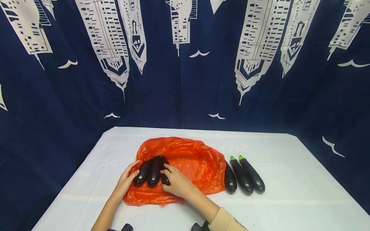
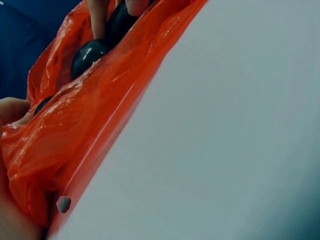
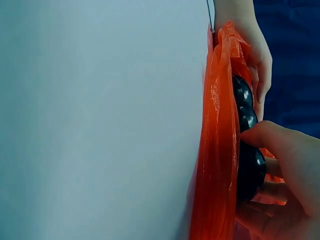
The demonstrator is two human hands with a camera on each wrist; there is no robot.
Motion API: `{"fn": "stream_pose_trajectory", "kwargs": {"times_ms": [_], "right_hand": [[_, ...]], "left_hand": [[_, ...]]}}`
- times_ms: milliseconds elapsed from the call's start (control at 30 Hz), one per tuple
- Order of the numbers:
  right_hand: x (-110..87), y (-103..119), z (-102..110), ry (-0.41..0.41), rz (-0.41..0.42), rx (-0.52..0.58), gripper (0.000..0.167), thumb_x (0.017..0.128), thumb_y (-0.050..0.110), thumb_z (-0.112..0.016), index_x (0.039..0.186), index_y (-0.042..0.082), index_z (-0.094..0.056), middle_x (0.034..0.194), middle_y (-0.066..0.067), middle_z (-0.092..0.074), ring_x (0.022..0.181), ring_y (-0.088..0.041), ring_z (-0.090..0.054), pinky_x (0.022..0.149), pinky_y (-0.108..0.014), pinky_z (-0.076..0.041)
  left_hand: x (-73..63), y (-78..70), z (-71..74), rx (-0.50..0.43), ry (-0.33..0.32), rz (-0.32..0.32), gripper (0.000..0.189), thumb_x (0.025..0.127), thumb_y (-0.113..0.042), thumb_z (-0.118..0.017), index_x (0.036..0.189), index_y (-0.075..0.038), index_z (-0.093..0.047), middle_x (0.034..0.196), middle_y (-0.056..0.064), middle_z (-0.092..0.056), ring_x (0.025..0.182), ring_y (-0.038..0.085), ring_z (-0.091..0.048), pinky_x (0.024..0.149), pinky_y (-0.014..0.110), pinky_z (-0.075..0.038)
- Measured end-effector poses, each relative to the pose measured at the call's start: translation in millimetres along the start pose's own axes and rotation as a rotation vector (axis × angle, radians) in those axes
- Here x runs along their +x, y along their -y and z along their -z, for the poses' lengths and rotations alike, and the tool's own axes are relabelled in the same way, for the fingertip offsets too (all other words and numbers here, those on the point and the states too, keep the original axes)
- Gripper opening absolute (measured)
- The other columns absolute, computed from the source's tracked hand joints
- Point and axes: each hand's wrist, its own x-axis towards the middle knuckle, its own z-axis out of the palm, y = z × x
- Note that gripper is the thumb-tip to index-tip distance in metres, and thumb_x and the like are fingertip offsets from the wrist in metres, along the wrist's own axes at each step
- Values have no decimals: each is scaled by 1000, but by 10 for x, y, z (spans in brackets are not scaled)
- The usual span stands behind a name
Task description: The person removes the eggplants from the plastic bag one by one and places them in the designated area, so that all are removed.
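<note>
A crumpled orange-red plastic bag (image 1: 185, 154) lies on the table, its mouth toward me. Three dark purple eggplants show side by side inside: a left one (image 1: 142, 175), a middle one (image 1: 154, 173) and a right one (image 1: 164, 160). My right hand (image 1: 177, 183) grips the right eggplant, thumb and fingers on either side of it, as the right wrist view also shows. At the bag's left edge my left hand (image 1: 127, 181) rests with fingers fairly straight, thumb and fingertips against the bag beside the left eggplant. The bag's film covers part of that hand in the left wrist view.
Right of the bag lie three more eggplants: one (image 1: 230, 179) partly behind the bag's edge, another (image 1: 242, 176) and an outer one (image 1: 252, 175), green stems pointing away. The white table (image 1: 289, 179) ends at a dark blue curtain (image 1: 185, 86) with white building prints.
</note>
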Motion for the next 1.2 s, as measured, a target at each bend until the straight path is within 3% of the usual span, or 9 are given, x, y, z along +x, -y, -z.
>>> {"fn": "stream_pose_trajectory", "kwargs": {"times_ms": [333, 567, 833, 1200], "right_hand": [[-83, 59, 115, 31, -24, 21, 48, 81, 29, -61, 126, 17, -53, 141, -5, -41, 126, -23, -44, 94, -41, -46], [-167, 63, 220, 6, -8, 11, 48, 80, 29, -61, 126, 17, -53, 141, -5, -41, 124, -22, -46, 95, -40, -46], [-311, 35, 283, -8, 18, 20, 46, 81, 28, -59, 126, 19, -52, 141, -5, -40, 122, -24, -49, 91, -41, -48], [-368, -39, 398, -21, 19, 46, 43, 82, 25, -58, 125, 20, -55, 143, -5, -39, 120, -27, -50, 86, -42, -50]], "left_hand": [[-5, -17, 2, 18, -5, 1, 46, 93, -27, -48, 137, -14, -37, 145, 14, -31, 134, 30, -24, 108, 57, -17], [-11, -17, -12, 19, -11, -6, 47, 93, -28, -48, 136, -14, -38, 145, 13, -32, 134, 30, -24, 108, 57, -18], [-80, 5, -35, 16, -6, 29, 46, 93, -28, -48, 136, -15, -38, 144, 12, -33, 133, 28, -26, 108, 56, -19], [-3, -12, -18, 1, -5, -6, 47, 93, -27, -49, 136, -13, -38, 144, 13, -32, 134, 30, -23, 109, 57, -16]]}}
